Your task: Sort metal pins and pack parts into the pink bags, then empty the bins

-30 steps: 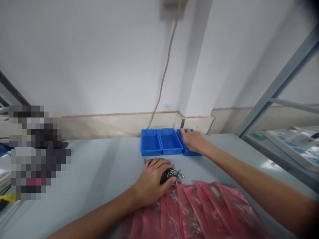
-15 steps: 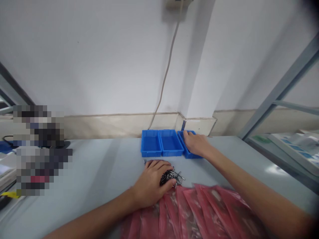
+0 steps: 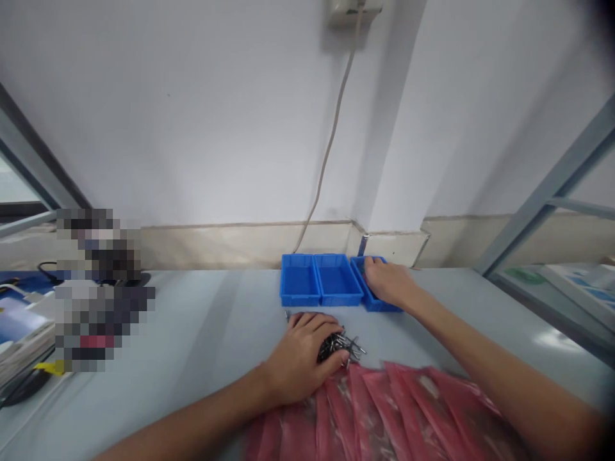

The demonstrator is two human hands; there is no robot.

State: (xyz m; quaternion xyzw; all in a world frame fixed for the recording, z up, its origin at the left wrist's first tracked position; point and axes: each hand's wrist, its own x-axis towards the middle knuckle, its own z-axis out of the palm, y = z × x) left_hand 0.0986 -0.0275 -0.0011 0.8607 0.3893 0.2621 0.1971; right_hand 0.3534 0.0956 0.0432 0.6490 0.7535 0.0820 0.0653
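My left hand (image 3: 305,355) rests over a pile of small metal screws or pins (image 3: 339,346), its fingers spread across the left part and its thumb apart on the near side. Just beyond are three blue bins: a left bin (image 3: 300,302), a middle bin (image 3: 342,300) and a right bin (image 3: 384,307). My right hand (image 3: 389,282) reaches into the right bin with fingers bent down and together; the fingertips and whatever they hold are hidden. Several pink plastic bags (image 3: 394,410) lie overlapped in front of the pile, partly under my left wrist.
A pale table (image 3: 202,333) meets the wall behind the bins. A cable (image 3: 331,141) hangs down the wall. Metal frame posts (image 3: 528,198) rise on both sides. Cables and a yellow item (image 3: 52,367) lie at the left, beside a blurred-out patch.
My right hand has sunk deeper into the right bin, which has slid slightly toward me. My left hand stays on the pile. The whole view has shifted a little.
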